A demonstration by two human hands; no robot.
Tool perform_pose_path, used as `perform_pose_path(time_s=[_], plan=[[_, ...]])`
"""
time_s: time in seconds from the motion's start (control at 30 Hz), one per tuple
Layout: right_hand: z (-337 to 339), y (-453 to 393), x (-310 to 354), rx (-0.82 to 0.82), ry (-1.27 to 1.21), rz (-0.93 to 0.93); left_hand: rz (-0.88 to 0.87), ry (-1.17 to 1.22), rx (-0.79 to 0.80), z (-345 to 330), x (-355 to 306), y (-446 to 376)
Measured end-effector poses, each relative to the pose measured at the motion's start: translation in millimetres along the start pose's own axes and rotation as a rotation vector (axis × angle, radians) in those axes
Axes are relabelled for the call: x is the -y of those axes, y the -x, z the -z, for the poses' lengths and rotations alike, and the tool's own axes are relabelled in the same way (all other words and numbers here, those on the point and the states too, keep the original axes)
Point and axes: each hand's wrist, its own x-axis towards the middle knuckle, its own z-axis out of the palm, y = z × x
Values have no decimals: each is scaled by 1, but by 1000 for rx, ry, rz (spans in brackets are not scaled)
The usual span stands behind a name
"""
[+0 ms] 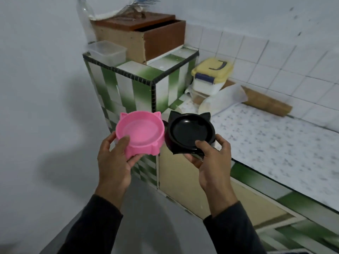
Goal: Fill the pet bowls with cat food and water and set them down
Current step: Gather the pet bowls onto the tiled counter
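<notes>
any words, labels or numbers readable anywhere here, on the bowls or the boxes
None can be read.
pink bowl, in the left hand: plain, no print.
black bowl, in the right hand: plain, no print.
yellow-lidded container: no label shows.
clear bottle: too blurred to tell.

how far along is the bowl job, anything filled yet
Early. Done: both bowls are picked up. The left hand grips the pink bowl and the right hand grips the black bowl, both held in the air beside the counter. Both bowls look empty, with no food showing. Left: filling them with cat food and water and setting them down.
</notes>
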Motion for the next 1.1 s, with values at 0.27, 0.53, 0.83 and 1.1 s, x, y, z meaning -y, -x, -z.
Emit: perform_pose_path(time_s=[0.27,0.53,0.83,1.1], plan=[[126,13,66,-150,-51,89,86,-51,94,-88,81,66],[282,38,129,-305,-61,161,203,-84,198,-166,184,173],[426,77,182,-483,-146,277,317,-139,402,-240,276,277],[522,117,209,-669,-226,358,432,-214,570,-290,337,355]])
